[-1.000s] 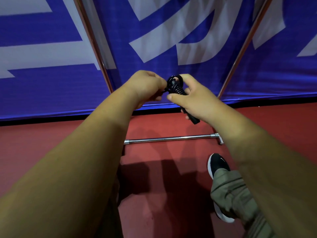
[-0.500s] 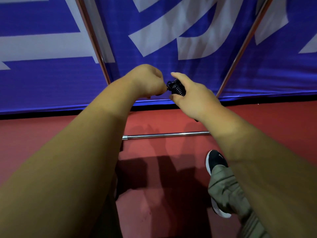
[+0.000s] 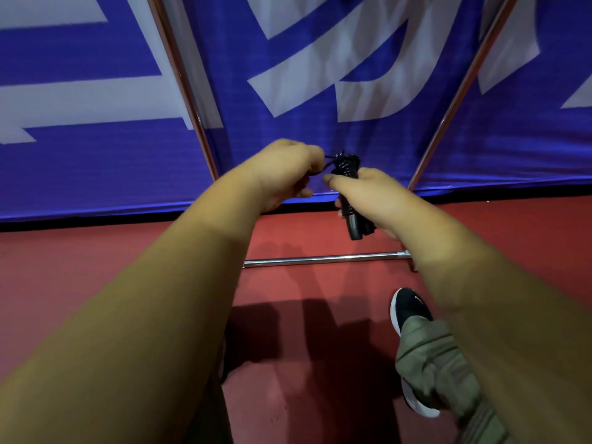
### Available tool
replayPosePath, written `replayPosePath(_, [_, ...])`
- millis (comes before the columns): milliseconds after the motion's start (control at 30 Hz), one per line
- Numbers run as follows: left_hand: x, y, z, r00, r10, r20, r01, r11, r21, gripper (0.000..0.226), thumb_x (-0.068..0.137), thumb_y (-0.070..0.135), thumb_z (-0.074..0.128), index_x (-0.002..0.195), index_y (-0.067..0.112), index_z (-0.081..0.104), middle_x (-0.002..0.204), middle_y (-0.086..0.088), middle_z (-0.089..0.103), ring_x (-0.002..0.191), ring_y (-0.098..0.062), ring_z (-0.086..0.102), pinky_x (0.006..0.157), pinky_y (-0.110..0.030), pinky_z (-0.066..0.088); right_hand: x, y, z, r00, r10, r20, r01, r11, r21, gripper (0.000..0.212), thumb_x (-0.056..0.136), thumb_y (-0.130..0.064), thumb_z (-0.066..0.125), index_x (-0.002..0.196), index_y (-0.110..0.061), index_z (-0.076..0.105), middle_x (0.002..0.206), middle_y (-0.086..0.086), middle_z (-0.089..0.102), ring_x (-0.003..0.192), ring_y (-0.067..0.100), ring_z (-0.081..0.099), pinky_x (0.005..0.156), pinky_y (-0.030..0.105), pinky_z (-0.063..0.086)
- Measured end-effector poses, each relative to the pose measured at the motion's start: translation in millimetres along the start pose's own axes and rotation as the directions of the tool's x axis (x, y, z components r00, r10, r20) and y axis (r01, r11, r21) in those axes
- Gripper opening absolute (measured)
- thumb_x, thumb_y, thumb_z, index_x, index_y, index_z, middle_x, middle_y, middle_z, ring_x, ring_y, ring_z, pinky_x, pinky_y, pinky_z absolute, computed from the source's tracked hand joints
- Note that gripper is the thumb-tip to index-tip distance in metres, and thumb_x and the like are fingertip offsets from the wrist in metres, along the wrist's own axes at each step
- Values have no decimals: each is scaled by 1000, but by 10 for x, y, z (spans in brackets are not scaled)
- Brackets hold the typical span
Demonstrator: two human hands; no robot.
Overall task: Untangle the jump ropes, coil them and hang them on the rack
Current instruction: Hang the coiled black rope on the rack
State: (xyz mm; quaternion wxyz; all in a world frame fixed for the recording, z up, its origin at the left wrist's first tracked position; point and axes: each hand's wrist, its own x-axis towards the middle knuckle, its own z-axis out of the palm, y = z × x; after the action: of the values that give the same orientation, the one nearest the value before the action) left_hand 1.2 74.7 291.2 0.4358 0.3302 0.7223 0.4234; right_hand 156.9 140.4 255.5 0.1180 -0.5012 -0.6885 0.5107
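Black jump rope (image 3: 346,166), wound tight around its own handles, is held up between both hands, in front of the blue banner (image 3: 400,145) and above the low chrome bar of the rack (image 3: 320,260). Grip: right hand (image 3: 374,197) curls round the bundle, handle ends poking out below the palm. Other side: left hand (image 3: 288,171) has its fingers curled, pinching a strand at the bundle's top. Step, my read: finishing the coil, cinching or tucking the loose end. Next calls for locking the wrap so it can't spring loose, then lifting it to a rail; the hanging spot isn't visible.
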Motion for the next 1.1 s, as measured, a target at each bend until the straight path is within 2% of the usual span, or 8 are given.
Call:
replayPosePath(100, [47, 16, -23, 999, -4, 47, 16, 966, -258, 12, 88, 23, 67, 78, 17, 63, 75, 0, 53, 66, -16, 46, 62, -28, 47, -120, -158, -34, 990, 25, 138, -73, 930, 361, 20, 98, -29, 71, 105, -11, 66, 97, 14, 62, 81, 29, 70, 77, 55, 65])
replayPosePath(333, [75, 107, 6, 989, 49, 138, 35, 835, -549, 41, 97, 42, 68, 64, 22, 55, 79, -2, 55, 64, -16, 50, 64, -31, 44, -229, -271, -157, 957, -96, 272, -88, 802, 591, 12, 99, -18, 67, 109, -15, 74, 85, 2, 68, 87, 31, 79, 77, 48, 67])
replayPosePath(433, [115, 112, 59, 998, 22, 52, 6, 872, -489, 44, 97, 36, 65, 59, 22, 49, 68, 0, 53, 58, -17, 46, 58, -32, 38, -144, -212, -133, 974, -26, 225, -86, 875, 476, 10, 97, -14, 65, 107, -17, 68, 84, 3, 74, 74, 26, 79, 62, 39, 64])
replayPosePath(600, [6, 21, 262, 985, 157, -75, -147, 981, 130, 28, 94, 26, 61, 68, 17, 56, 62, 3, 51, 55, -18, 46, 55, -30, 43, -38, 72, -5, 994, 76, -75, -71, 996, 61, 21, 81, -17, 70, 101, -15, 64, 81, 13, 75, 59, 32, 76, 58, 56, 65])
replayPosePath(700, [-56, 7, 296, 977, 164, -135, -161, 986, 30, 27, 92, 29, 63, 73, 14, 51, 70, -7, 42, 65, -22, 37, 64, -37, 36, -38, 90, -23, 994, 69, -90, -63, 995, 73, 30, 79, -23, 73, 105, -13, 64, 80, 13, 76, 61, 32, 77, 59, 59, 65])
replayPosePath(833, [-147, 130, 128, 965, 231, -126, -241, 968, -71, 18, 87, 33, 67, 80, 17, 69, 79, -3, 61, 77, -17, 59, 75, -41, 55, -110, -7, -111, 1000, 25, -13, -22, 979, 201, 37, 77, -35, 81, 103, -14, 67, 78, 10, 78, 74, 33, 81, 81, 68, 62])
replayPosePath(967, [-308, 184, 33, 961, 274, -42, -276, 932, -234, 6, 95, 14, 64, 92, 13, 69, 89, -3, 69, 88, -19, 67, 81, -36, 56, -279, -96, -104, 998, -64, -30, 69, 966, 247, 61, 62, -53, 87, 109, -23, 63, 97, 9, 79, 89, 31, 80, 92, 57, 62])
replayPosePath(1100, [-538, 409, -28, 941, 337, 23, -314, 896, -313, 12, 102, 1, 60, 94, 7, 67, 84, -5, 66, 83, -17, 67, 86, -31, 57, -473, -268, -194, 989, -140, -42, 146, 955, 259, 72, 58, -64, 87, 115, -24, 68, 94, -2, 75, 89, 20, 72, 84, 44, 56])
